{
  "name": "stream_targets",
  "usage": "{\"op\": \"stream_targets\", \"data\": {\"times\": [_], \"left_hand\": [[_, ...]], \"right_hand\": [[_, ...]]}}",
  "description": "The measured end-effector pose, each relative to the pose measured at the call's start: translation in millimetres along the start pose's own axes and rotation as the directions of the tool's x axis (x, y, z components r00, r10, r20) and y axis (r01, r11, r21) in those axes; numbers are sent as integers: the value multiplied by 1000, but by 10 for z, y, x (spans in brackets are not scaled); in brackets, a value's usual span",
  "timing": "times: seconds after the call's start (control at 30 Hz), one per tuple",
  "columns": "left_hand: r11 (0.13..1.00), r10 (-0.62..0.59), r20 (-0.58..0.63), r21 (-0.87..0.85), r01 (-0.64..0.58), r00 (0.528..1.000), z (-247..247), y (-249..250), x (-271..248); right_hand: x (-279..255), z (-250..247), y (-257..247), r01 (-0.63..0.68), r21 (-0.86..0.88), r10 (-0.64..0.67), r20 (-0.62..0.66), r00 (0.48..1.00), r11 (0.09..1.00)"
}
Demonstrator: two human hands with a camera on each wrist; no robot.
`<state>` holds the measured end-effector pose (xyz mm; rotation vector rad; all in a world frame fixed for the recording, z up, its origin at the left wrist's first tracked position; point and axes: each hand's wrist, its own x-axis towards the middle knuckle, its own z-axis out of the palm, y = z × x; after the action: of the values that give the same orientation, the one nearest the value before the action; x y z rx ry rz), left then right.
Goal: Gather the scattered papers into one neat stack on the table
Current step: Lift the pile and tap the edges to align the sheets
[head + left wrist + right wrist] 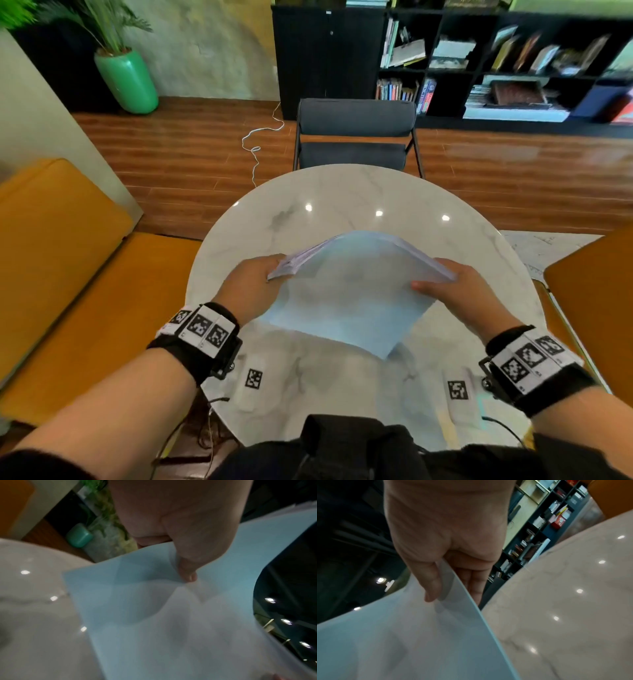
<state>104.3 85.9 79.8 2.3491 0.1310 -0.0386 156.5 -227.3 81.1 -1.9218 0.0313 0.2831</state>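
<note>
One stack of papers (356, 291) is held above the near half of the round marble table (342, 192), its near corner pointing at the person and drooping toward the tabletop. The sheets cannot be counted; their edges fan slightly on the left. Two hands hold it. The left hand (251, 286) pinches the left edge, thumb (187, 566) on top and fingers underneath. The right hand (460, 296) pinches the right edge the same way, thumb (431, 582) above, fingers (476, 582) below. One dark chair (356, 137) stands at the table's far side. One green vase (126, 80) stands far left, one bookshelf (507, 61) far right.
</note>
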Motion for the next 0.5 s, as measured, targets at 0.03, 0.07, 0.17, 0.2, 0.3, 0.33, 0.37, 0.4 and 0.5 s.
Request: {"op": "stream_targets", "data": {"times": [0.03,0.07,0.17,0.2,0.3,0.33,0.37,0.4,0.5], "left_hand": [[995,43,6,94,-44,999,-119,80,45],[979,82,15,188,-84,996,-233,164,84],[871,183,130,438,-222,974,-444,449,157],[828,234,185,477,-295,955,-460,529,175],[755,289,320,504,-420,902,-414,764,134],[756,287,333,497,-426,898,-391,810,130],[779,266,327,481,-402,907,-398,852,129],[827,236,296,439,-351,926,-439,875,126],[954,98,228,255,-156,969,-654,794,102]], "right_hand": [[20,-53,-95,32,-61,-29,61,998,998],[33,-102,-202,60,-121,-44,132,990,991],[41,-132,-495,153,-210,-76,334,939,966],[28,-77,-579,194,-242,-96,368,925,951],[13,169,-688,406,-393,-259,376,890,825],[0,236,-693,435,-404,-302,352,886,805],[-12,265,-693,424,-391,-316,313,896,817],[-23,256,-691,385,-364,-301,267,915,848],[-62,83,-676,245,-192,-214,171,962,950]]}}
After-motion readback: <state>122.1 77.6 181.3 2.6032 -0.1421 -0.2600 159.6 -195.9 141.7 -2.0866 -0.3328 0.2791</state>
